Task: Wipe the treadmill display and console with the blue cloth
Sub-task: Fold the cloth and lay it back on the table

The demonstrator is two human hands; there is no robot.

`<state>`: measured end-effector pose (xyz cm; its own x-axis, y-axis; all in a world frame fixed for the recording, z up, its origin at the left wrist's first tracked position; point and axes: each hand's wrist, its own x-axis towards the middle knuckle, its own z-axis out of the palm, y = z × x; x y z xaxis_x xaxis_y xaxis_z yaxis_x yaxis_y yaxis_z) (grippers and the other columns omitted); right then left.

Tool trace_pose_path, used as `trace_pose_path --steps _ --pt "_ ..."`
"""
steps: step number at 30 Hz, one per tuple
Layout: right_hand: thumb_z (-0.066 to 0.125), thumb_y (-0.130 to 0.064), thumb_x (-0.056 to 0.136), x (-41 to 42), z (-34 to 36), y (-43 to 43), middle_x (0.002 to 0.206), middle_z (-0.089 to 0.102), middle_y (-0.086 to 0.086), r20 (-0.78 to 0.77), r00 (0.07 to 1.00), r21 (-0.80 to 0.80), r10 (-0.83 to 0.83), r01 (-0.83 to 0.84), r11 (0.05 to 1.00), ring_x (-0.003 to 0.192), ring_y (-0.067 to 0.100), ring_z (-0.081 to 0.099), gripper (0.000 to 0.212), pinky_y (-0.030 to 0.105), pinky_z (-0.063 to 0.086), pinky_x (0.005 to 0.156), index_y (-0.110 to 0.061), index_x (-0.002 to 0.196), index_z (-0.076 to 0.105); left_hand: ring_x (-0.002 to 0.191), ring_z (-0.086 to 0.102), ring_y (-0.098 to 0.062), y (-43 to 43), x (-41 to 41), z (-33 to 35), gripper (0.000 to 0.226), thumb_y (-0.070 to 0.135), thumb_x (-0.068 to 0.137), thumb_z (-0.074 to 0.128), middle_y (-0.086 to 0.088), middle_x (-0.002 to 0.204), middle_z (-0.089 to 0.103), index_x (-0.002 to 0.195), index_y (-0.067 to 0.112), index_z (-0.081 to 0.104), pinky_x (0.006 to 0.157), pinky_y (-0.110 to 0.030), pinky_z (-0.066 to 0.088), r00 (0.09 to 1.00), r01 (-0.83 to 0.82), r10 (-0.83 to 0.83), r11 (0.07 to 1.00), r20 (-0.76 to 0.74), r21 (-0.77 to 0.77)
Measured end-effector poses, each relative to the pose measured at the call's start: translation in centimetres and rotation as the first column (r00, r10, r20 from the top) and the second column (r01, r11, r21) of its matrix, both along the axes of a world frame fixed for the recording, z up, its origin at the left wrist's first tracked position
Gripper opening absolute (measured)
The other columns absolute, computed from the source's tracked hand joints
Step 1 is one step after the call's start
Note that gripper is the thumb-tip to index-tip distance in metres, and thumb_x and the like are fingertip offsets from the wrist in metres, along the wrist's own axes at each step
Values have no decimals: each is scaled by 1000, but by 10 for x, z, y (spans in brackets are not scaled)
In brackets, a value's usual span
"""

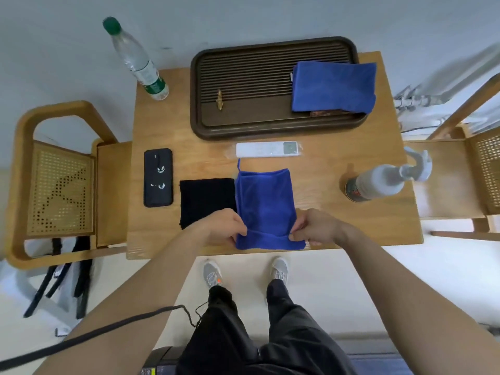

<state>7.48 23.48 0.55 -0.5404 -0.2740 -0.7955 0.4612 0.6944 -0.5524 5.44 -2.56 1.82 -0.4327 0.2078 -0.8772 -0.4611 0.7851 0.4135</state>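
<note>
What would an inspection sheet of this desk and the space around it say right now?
Surface: wooden table, mostly covered.
Job's things: blue cloth at the near edge; second blue cloth on the dark tray; spray bottle.
Clutter: water bottle, phone, black cloth, remote.
Grips: left hand and right hand pinch the near cloth's corners.
Cables: black cable below the left arm.
Surroundings: chairs either side; treadmill edge at the bottom.
</note>
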Motion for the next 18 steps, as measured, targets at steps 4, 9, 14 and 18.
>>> trace_pose_path --steps 4,9,14,18 --pt "74 -17 86 -21 -3 -3 58 57 -1 97 986 29 138 -141 990 44 8 48 11 21 43 50 -7 91 77 72 72 -19 4 -23 2 16 18 89 60 -7 79 74 74 14 63 49 -18 45 991 60 -58 998 122 -14" --pt "68 -10 90 -48 0 -11 73 63 -3 -44 998 1 -34 34 999 62 10 54 8 19 44 55 -9 86 75 62 68 -14 3 -48 -6 14 22 92 56 -2 84 73 87 13 65 59 -26 44 998 -38 37 999 -44 -15" --pt "65 -17 96 -78 -20 -21 94 72 0 -324 882 -32 -342 351 936 82 17 65 10 29 54 69 -23 90 69 67 69 -13 2 -68 -36 8 25 98 58 -1 102 72 99 23 65 74 -32 55 848 -368 377 925 -374 98" --pt "62 -20 96 -79 -33 -34 138 52 4 -470 832 143 -293 400 906 108 19 61 46 32 51 90 -23 141 50 99 63 -13 10 -60 -51 30 25 97 62 4 128 58 126 23 54 80 -29 53 701 -428 329 904 -633 -5"
